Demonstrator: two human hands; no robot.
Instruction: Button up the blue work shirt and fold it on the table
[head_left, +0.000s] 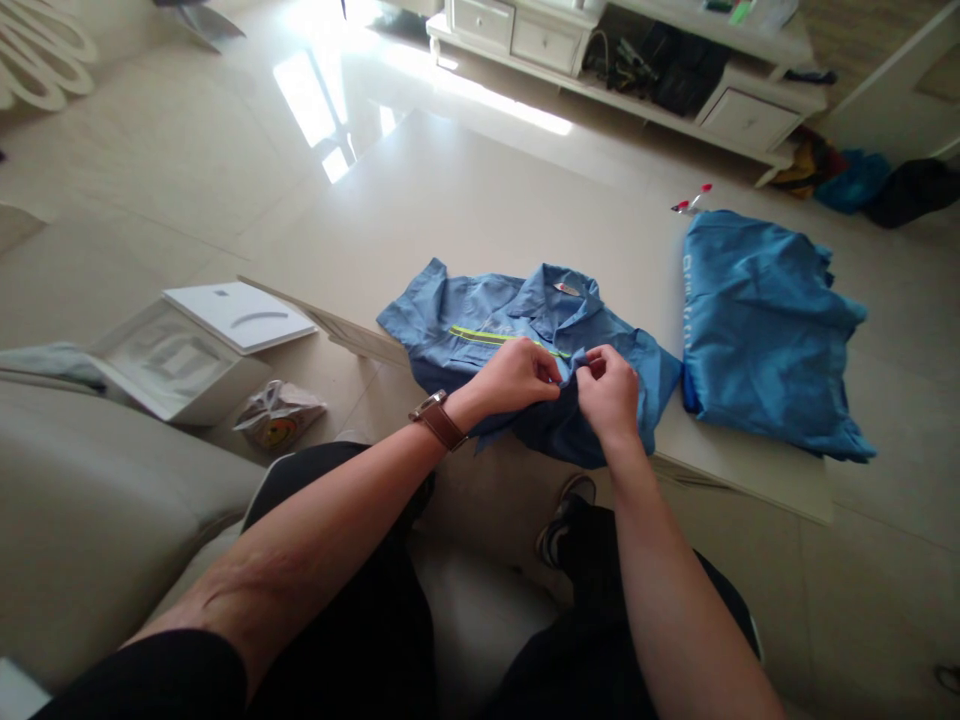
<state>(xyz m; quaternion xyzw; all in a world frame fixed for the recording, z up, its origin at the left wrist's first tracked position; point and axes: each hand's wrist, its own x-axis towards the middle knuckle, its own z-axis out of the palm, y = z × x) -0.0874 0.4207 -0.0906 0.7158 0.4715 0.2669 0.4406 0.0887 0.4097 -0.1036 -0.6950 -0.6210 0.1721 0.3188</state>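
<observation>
A blue collared work shirt [480,300] with a yellow-green stripe lies on the low table, its collar away from me and its lower part hanging over the near edge. My left hand [525,375], with a brown-strapped watch [439,418] on the wrist, pinches the shirt's front edge below the stripe. Close beside it, my right hand [609,390] grips the other side of the front opening, a bit of cloth poking up between its fingers. Whether a button is between the fingertips is too small to tell. Right of the shirt lies a folded blue garment [772,330] with white lettering.
The pale table [480,190] extends away from me. A white open box [187,370] and a plastic bag [279,415] stand on the floor at left, near a grey sofa [97,500]. A red-tipped item [694,200] lies behind the folded garment. A white cabinet [547,45] stands beyond.
</observation>
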